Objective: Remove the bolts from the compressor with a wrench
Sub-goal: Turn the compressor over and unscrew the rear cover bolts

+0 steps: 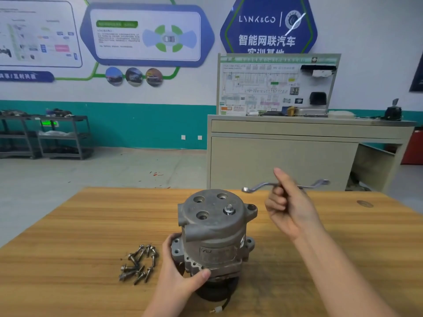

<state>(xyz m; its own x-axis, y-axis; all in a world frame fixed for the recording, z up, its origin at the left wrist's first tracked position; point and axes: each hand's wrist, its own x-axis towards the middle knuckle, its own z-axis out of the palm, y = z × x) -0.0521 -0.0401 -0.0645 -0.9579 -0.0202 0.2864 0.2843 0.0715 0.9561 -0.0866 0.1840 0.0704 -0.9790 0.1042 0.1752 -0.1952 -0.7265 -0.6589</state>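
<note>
A grey metal compressor (215, 227) stands upright on the wooden table (68, 236). One bolt (229, 209) sticks up from its round top face, beside three empty bolt holes. My left hand (180, 273) grips the compressor's lower flange from the left. My right hand (288, 209) holds a double-ended offset ring wrench (258, 186) by its middle, raised above the table to the right of the compressor. The wrench's left ring end hangs just above and right of the top face, apart from the bolt. A pile of several loose bolts (138, 264) lies on the table left of the compressor.
A short cable with a white plug (218, 309) trails from the compressor's base near the front table edge. Beyond the table stands a beige cabinet (297, 152) carrying a display board. Metal shelf carts (45, 136) stand against the far left wall.
</note>
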